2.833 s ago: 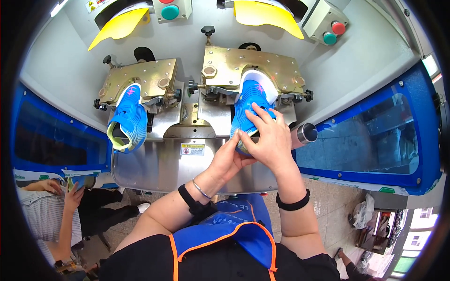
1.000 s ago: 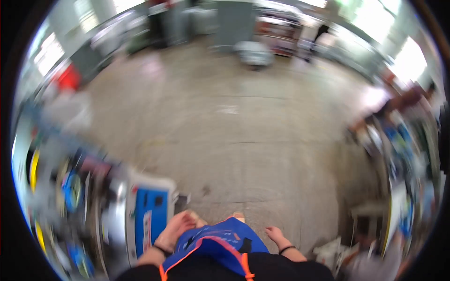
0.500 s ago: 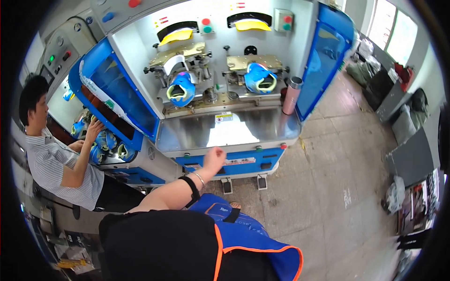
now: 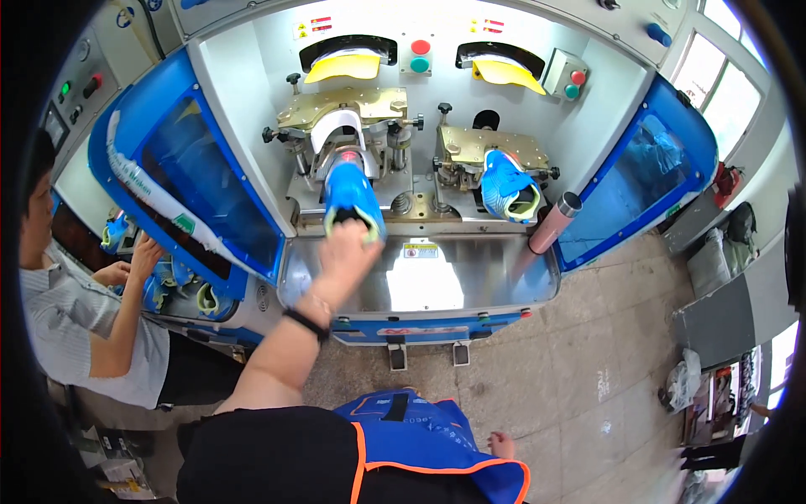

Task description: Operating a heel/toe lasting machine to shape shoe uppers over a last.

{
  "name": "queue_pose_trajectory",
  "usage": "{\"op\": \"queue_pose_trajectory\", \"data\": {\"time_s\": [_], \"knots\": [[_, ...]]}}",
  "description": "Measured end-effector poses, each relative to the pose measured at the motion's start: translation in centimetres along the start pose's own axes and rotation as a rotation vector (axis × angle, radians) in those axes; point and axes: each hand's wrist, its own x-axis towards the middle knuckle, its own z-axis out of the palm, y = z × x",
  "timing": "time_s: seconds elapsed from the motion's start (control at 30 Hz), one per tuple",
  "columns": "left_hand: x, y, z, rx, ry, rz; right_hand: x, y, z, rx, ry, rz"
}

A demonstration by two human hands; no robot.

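My left hand (image 4: pixel 346 256) is closed on the heel collar of a blue shoe (image 4: pixel 346 186) with a light green lining. The toe of that shoe points into the left station of the machine, under a curved white pad (image 4: pixel 336 128). Another blue shoe (image 4: pixel 507 186) sits at the right station, its opening facing me, with neither of my hands on it. My right hand (image 4: pixel 502 445) hangs low beside my blue apron (image 4: pixel 420 424); it is small in view and its fingers do not show clearly.
A pink bottle (image 4: pixel 556 223) leans at the right end of the metal shelf (image 4: pixel 327 273). Blue doors with windows flank the machine, the left door (image 4: pixel 197 160) and the right door (image 4: pixel 646 181). At the left a co-worker (image 4: pixel 92 336) handles similar shoes. Two pedals (image 4: pixel 397 357) stand below.
My left hand has moved forward and left from before the shelf onto the left shoe and gripped its heel. The machine appears closer, and my right hand has come into view.
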Motion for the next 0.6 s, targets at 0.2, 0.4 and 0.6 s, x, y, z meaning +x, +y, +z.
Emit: {"op": "queue_pose_trajectory", "data": {"time_s": [0.2, 0.4, 0.6], "knots": [[-13.8, 11.8, 2.9, -0.544, -0.666, 0.660, -4.5, 2.6, 4.4, -0.102, -0.138, 0.029], [-12.2, 17.6, 5.7, -0.655, -0.743, 1.146, -8.3, -6.9, -3.9, 0.594, 0.249, 0.251], [-19.6, 29.0, 6.2, -1.087, -0.834, 1.430, -21.9, -11.9, -12.8, 1.083, 0.583, 0.019]]}}
